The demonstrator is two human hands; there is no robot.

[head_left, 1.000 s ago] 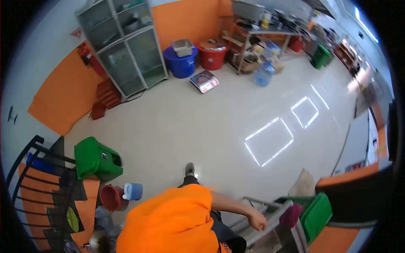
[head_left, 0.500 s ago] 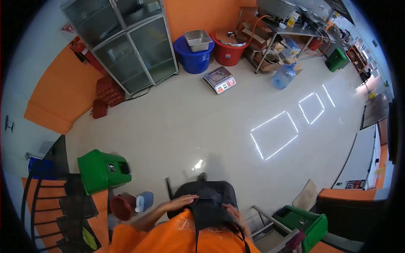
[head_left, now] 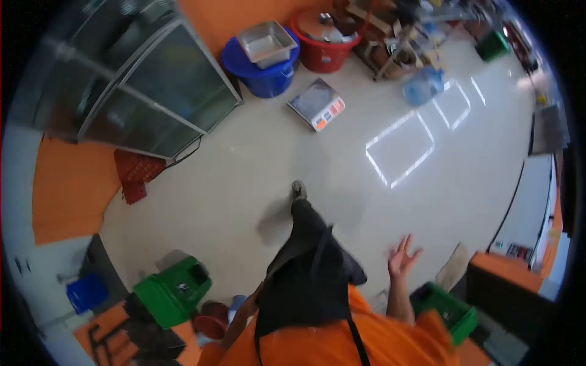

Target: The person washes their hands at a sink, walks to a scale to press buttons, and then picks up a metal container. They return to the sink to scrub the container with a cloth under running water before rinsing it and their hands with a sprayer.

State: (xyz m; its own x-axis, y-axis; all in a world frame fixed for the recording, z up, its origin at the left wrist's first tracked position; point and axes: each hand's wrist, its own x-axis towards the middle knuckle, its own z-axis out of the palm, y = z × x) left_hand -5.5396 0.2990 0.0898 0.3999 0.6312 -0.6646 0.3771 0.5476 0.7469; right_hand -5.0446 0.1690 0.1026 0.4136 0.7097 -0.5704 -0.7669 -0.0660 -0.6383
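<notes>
My right hand (head_left: 403,258) hangs in the air over the floor to the right, fingers spread and holding nothing. My left hand (head_left: 256,297) is low by my left side, half behind the black apron (head_left: 308,280), and its fingers are hidden. One shoe (head_left: 298,190) is stretched out ahead on the floor. Farther forward on the floor is a digital scale (head_left: 318,105) with a flat top and a lit front panel. Behind it a metal pan (head_left: 267,43) rests on the lid of a blue bucket (head_left: 268,82).
A red tub (head_left: 323,55) with a lid stands beside the blue bucket. A water jug (head_left: 423,86) lies near a cluttered rack. The glass-doored cabinet (head_left: 165,91) is at left. Green bins (head_left: 174,287) flank me, with a brown bucket (head_left: 212,320) near the left one.
My legs have straightened and one foot has stepped forward, bringing the scale and buckets nearer. My right hand has left my lap and swung out right; my left hand has dropped to my side.
</notes>
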